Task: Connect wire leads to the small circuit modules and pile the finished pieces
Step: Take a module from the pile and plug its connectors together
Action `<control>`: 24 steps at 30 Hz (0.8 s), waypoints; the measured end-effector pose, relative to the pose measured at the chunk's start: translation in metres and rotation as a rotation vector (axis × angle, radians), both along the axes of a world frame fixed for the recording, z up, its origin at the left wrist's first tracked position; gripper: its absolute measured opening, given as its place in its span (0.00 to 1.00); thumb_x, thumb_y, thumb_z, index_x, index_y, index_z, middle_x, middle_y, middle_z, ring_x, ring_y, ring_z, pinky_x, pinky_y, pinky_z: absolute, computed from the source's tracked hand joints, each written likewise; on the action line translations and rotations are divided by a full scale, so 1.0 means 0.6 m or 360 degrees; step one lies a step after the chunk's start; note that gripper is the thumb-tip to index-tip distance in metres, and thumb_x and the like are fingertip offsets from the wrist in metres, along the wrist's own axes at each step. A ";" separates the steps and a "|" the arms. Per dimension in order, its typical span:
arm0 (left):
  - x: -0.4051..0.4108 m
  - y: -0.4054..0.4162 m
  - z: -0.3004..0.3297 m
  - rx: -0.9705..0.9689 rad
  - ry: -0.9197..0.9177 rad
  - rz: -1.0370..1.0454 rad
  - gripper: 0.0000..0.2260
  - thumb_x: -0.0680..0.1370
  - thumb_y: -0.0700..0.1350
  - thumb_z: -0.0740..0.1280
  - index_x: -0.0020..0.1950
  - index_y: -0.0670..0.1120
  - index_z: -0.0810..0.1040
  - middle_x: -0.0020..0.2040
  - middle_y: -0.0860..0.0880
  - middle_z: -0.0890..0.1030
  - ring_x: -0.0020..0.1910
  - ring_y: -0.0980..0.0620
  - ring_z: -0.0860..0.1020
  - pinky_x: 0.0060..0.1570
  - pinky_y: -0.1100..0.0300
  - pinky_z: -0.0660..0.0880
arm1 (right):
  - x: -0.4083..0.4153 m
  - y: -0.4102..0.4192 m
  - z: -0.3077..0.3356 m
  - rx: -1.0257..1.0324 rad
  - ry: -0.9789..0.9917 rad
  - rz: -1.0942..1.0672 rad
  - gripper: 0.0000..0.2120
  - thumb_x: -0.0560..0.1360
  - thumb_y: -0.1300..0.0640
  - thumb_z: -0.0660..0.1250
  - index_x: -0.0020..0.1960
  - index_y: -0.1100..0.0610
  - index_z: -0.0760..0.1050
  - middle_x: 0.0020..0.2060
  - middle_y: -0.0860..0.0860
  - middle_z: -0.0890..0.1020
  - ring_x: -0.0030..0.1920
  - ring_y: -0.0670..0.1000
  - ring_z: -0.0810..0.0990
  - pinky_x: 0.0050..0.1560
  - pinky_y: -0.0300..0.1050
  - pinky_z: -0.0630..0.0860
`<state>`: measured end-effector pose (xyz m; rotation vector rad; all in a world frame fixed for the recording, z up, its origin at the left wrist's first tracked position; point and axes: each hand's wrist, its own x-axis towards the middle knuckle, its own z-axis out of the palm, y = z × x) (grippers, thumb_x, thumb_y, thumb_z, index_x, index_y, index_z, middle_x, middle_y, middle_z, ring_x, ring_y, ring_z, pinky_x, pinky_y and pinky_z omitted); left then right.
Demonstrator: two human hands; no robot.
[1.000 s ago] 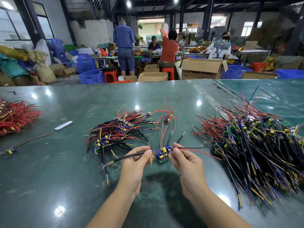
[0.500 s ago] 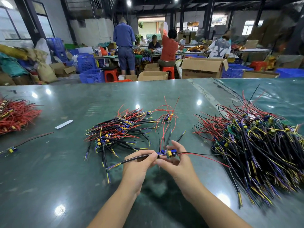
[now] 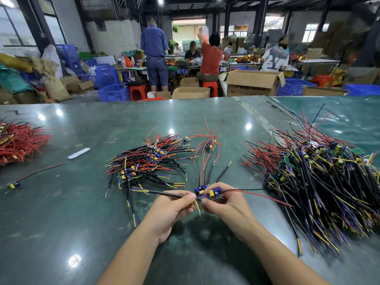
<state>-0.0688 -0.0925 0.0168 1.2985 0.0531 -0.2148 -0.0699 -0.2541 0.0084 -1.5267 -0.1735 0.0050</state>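
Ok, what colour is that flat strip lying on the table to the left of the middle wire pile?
White, seen in the head view: the flat strip lies on the dark green table.

No lettering, label or number anywhere here can be read.

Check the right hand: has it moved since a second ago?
Yes. The right hand has shifted left and slightly away, closing on the left hand. Judged against the small module with red wires, it now sits more directly below it.

Both hands (image 3: 174, 204) (image 3: 224, 202) pinch a circuit module (image 3: 207, 193) above the table (image 3: 61, 212).
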 end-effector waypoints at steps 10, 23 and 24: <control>0.001 -0.009 -0.003 0.0352 -0.0291 0.0259 0.09 0.72 0.31 0.70 0.35 0.43 0.82 0.31 0.48 0.81 0.31 0.56 0.79 0.35 0.65 0.78 | -0.008 0.006 -0.009 0.0155 0.0210 0.0147 0.15 0.67 0.72 0.72 0.48 0.58 0.73 0.34 0.53 0.80 0.34 0.52 0.78 0.39 0.43 0.76; 0.002 0.010 0.001 -0.0034 -0.0104 -0.0022 0.03 0.66 0.35 0.71 0.38 0.39 0.84 0.35 0.42 0.83 0.34 0.52 0.82 0.36 0.65 0.78 | 0.000 -0.018 0.001 0.0026 0.0014 0.0040 0.09 0.69 0.67 0.74 0.45 0.57 0.82 0.34 0.48 0.81 0.33 0.45 0.74 0.35 0.34 0.69; 0.002 0.011 0.001 -0.0113 -0.0049 -0.0053 0.03 0.66 0.36 0.71 0.38 0.39 0.84 0.35 0.42 0.83 0.34 0.52 0.82 0.36 0.66 0.78 | 0.000 -0.018 0.001 0.0003 -0.0017 0.0029 0.08 0.68 0.67 0.74 0.45 0.57 0.82 0.34 0.48 0.81 0.33 0.44 0.74 0.34 0.33 0.69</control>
